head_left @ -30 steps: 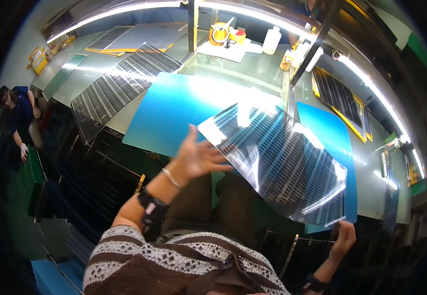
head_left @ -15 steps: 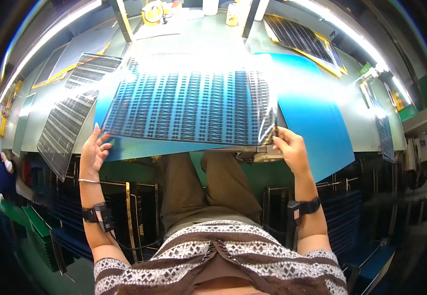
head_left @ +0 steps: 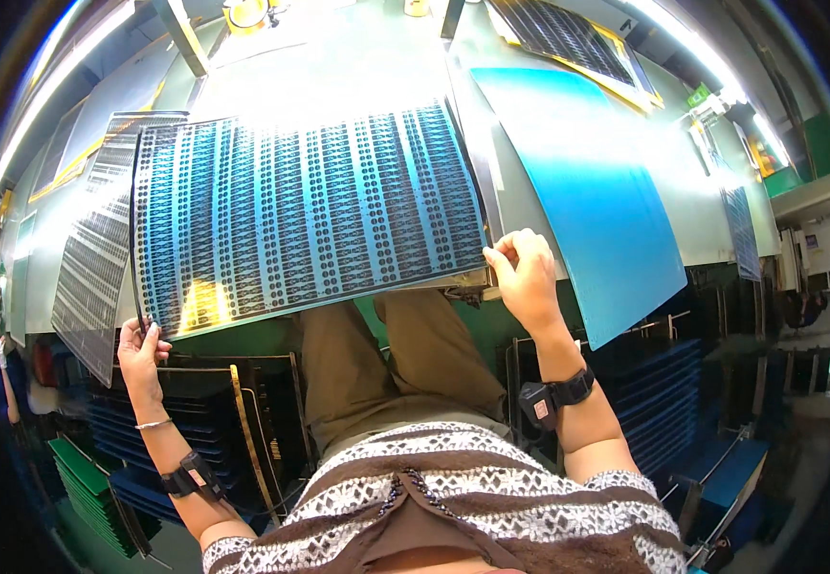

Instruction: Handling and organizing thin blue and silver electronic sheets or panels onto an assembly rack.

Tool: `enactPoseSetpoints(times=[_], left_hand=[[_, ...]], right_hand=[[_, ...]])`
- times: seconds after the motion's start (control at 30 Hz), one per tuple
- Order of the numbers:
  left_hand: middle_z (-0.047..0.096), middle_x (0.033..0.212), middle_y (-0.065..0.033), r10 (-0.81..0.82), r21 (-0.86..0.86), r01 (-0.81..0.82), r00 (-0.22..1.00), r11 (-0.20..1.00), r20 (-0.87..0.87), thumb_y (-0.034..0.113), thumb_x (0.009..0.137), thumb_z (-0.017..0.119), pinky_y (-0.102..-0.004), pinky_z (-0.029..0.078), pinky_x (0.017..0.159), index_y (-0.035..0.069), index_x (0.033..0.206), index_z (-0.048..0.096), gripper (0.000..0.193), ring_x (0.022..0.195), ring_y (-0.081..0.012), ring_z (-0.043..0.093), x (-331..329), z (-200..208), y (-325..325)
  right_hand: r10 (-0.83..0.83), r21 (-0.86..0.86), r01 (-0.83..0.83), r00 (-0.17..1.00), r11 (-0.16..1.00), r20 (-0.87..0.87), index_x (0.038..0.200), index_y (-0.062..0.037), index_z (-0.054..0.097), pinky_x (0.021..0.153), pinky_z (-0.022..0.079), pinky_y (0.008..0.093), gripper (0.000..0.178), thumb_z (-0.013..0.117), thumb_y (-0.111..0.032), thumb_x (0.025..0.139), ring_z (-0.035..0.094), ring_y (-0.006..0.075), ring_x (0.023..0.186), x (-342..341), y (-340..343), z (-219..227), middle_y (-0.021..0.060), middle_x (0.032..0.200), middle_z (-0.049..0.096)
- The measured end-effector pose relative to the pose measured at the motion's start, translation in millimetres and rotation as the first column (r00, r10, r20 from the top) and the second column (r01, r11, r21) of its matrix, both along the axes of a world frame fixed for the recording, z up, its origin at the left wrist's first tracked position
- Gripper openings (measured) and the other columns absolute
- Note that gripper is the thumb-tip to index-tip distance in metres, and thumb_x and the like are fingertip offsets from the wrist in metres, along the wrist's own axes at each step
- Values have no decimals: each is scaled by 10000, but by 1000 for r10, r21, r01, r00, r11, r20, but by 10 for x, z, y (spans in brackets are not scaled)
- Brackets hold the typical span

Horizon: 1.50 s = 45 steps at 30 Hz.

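Observation:
A transparent film printed with dark repeating columns [head_left: 309, 201] lies over a blue sheet in front of me; the blue shows through between the columns. My left hand [head_left: 144, 356] is closed in a pinch on the near left corner. At the near right corner, my right hand [head_left: 528, 277] pinches the film's edge between thumb and forefinger. Bright glare washes out the film's far edge. To the left, a second patterned film [head_left: 99, 258] partly hangs over the table's front edge. A plain blue sheet [head_left: 597, 182] lies to the right, its near corner past the edge.
Light green table [head_left: 664, 172] under bright tube lamps. Dark patterned sheets with yellow edging [head_left: 568, 43] lie at the far right. A yellow round object [head_left: 245, 14] stands at the back. Racks of stacked panels [head_left: 644, 430] stand below on both sides, and one green stack [head_left: 85, 478] at lower left.
The film has come down and left, turning so its left corner is nearer me, and now lies over the blue sheet. Both hands have moved left with it, the left one also nearer.

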<state>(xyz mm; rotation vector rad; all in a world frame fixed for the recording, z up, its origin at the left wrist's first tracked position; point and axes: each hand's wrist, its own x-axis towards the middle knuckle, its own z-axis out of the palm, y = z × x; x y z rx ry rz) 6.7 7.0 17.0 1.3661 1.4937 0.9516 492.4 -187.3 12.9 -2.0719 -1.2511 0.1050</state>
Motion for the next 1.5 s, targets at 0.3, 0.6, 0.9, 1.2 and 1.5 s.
enactPoseSetpoints(times=[0.3, 0.6, 0.9, 1.2, 1.5], left_hand=[[544, 735, 16, 21, 95, -19, 1000, 995, -15, 88, 895, 554, -159, 408, 511, 53, 949, 535, 67, 574, -45, 530, 14, -114, -70], [566, 768, -1, 82, 187, -61, 991, 981, -104, 70, 859, 601, -178, 422, 583, 24, 958, 564, 115, 642, -75, 540, -18, -162, -44], [524, 831, -17, 185, 506, -35, 951, 862, -248, 3, 748, 686, -228, 439, 648, 25, 877, 625, 144, 701, -91, 502, 104, -371, -33], [479, 809, 4, 169, 408, -49, 950, 912, -262, 4, 775, 654, -224, 418, 674, 43, 920, 608, 158, 685, -87, 444, 11, -354, -170], [330, 1437, -73, 131, 409, 493, 503, 768, -854, 78, 854, 499, -491, 118, 1082, 141, 1274, 503, 425, 1372, -331, 154, 167, -17, -136]], right_hand=[[-9, 45, 5, 994, 999, 108, 709, -69, 540, 704, 371, 376, 139, 650, -135, 763, 495, 265, 755, -9, -7, -50, 67, 733, 526], [11, 78, -26, 983, 997, 184, 758, -74, 528, 708, 366, 383, 125, 639, -131, 774, 491, 270, 787, -32, 58, -82, 75, 774, 515], [20, 69, -32, 985, 997, 169, 770, -25, 487, 694, 364, 369, 140, 607, -87, 803, 465, 271, 750, -23, -19, -16, 96, 749, 479], [51, 37, -57, 988, 998, 145, 760, -19, 457, 692, 356, 367, 159, 583, -87, 828, 438, 263, 737, -89, 22, -50, 89, 741, 456], [310, -216, -236, 842, 947, 440, 1180, -118, 578, 964, 329, 349, 382, 602, -133, 799, 421, 269, 1145, 19, 117, 243, 108, 1238, 494]])
